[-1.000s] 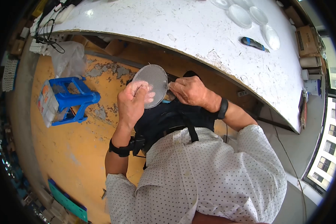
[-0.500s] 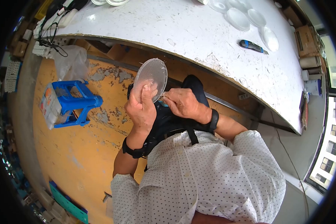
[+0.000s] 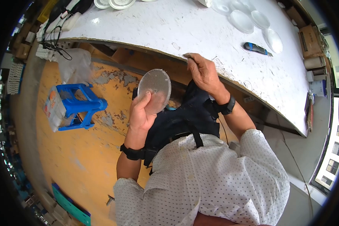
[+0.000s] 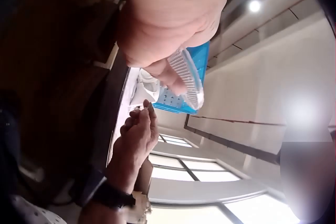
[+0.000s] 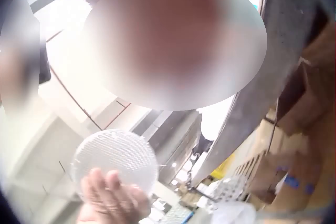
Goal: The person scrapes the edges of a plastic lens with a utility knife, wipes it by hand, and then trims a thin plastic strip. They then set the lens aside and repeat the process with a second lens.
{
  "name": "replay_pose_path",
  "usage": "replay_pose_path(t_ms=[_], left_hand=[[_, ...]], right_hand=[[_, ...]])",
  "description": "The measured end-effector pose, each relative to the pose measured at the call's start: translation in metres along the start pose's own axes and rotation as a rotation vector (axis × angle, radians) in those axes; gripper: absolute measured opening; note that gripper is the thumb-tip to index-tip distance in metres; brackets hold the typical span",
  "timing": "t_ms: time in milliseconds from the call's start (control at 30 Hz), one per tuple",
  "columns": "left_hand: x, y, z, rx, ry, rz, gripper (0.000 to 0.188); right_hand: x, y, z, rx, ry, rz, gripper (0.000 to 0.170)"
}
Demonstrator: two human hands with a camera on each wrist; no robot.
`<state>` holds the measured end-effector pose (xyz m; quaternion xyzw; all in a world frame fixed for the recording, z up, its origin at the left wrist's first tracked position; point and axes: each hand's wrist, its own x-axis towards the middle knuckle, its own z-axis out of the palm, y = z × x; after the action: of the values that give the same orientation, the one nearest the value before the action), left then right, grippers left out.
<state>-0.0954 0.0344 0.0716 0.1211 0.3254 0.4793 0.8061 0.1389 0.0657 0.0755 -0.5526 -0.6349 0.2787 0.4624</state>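
Observation:
My left hand point(image 3: 141, 111) holds a clear round plastic disc point(image 3: 154, 80) above the lap, thumb on its near face and fingers showing through from behind. Fine ribs cover the disc point(image 5: 118, 153) in the right wrist view, and it appears tilted, rim toward the camera, in the left wrist view. My right hand point(image 3: 206, 75) is raised at the table edge, apart from the disc. Its fingers are curled, with thumb and forefinger together at a small grey piece point(image 3: 187, 55), whose kind I cannot tell. The right wrist view is mostly blurred over that hand.
The white table point(image 3: 158, 30) spans the front, strewn with scraps. A blue-and-black utility knife point(image 3: 257, 48) lies near several clear discs point(image 3: 242, 22) at the right. White round lids point(image 3: 120, 3) sit at the far edge. A blue stool point(image 3: 81, 103) stands on the floor at left.
My right hand has left the disc's rim and moved up and forward to the table edge. My left hand still holds the disc, which has turned and shifted slightly.

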Motion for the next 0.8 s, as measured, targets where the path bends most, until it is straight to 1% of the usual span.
replay_pose_path(t_ms=[33, 67, 100, 133, 167, 200, 233, 300, 333, 400, 467, 500, 533, 600, 633, 667, 700, 733, 767, 800], left_hand=[[0.001, 0.000, -0.002, -0.080, 0.060, -0.047, 0.027], [0.004, -0.001, -0.009, -0.072, 0.061, -0.045, 0.027], [0.009, -0.002, -0.020, -0.158, -0.008, -0.108, 0.027], [0.011, 0.000, -0.019, -0.243, -0.080, -0.172, 0.027], [0.012, -0.001, -0.016, -0.224, -0.003, -0.155, 0.026], [0.013, -0.001, -0.013, -0.220, -0.009, -0.156, 0.026], [0.014, -0.001, -0.011, -0.232, -0.005, -0.172, 0.025], [0.017, 0.000, -0.008, -0.249, -0.002, -0.182, 0.024], [0.018, 0.000, -0.007, -0.250, 0.007, -0.200, 0.024], [0.016, -0.003, -0.007, -0.253, 0.026, -0.231, 0.023], [0.017, -0.005, -0.003, -0.224, 0.022, -0.277, 0.022], [0.016, -0.007, 0.001, -0.224, 0.021, -0.281, 0.022], [0.013, -0.012, 0.008, -0.205, 0.045, -0.257, 0.022], [0.012, -0.022, 0.016, -0.186, 0.079, -0.224, 0.021], [0.012, -0.024, 0.012, -0.235, 0.041, -0.250, 0.022], [0.012, -0.027, 0.007, -0.282, 0.002, -0.278, 0.023], [0.013, -0.028, 0.003, -0.279, 0.000, -0.276, 0.023], [0.014, -0.028, -0.001, -0.251, -0.026, -0.289, 0.025], [0.014, -0.028, -0.004, -0.222, -0.052, -0.302, 0.027], [0.012, -0.027, 0.000, -0.216, -0.057, -0.301, 0.027]], right_hand=[[0.006, -0.001, -0.005, -0.301, 0.037, -0.056, 0.017], [0.011, 0.001, -0.009, -0.602, 0.074, -0.106, 0.019], [0.017, 0.008, -0.014, -0.715, 0.054, -0.036, 0.021], [0.024, 0.016, -0.017, -0.774, 0.038, 0.042, 0.023], [0.029, 0.027, -0.022, -0.831, 0.066, 0.012, 0.026], [0.033, 0.027, -0.026, -0.892, 0.093, -0.019, 0.030], [0.032, 0.027, -0.028, -0.895, 0.098, -0.020, 0.030], [0.027, 0.018, -0.031, -0.967, 0.302, -0.207, 0.038], [0.022, 0.008, -0.029, -0.967, 0.299, -0.211, 0.038], [0.003, -0.013, -0.018, 0.106, -0.154, -0.043, 0.062], [-0.008, -0.019, 0.005, 0.446, -0.383, 0.066, 0.093], [-0.013, -0.021, 0.016, 0.647, -0.437, 0.156, 0.118], [-0.016, -0.024, 0.023, 0.656, -0.486, 0.190, 0.134], [-0.025, -0.022, 0.043, 0.686, -0.414, 0.152, 0.143], [-0.026, -0.020, 0.050, 0.724, -0.397, 0.179, 0.145], [-0.029, -0.019, 0.052, 0.725, -0.399, 0.176, 0.145], [-0.030, -0.023, 0.053, 0.735, -0.406, 0.186, 0.141], [-0.032, -0.026, 0.053, 0.746, -0.410, 0.197, 0.136], [-0.034, -0.027, 0.055, 0.747, -0.406, 0.193, 0.136], [-0.036, -0.027, 0.056, 0.718, -0.394, 0.148, 0.134]])
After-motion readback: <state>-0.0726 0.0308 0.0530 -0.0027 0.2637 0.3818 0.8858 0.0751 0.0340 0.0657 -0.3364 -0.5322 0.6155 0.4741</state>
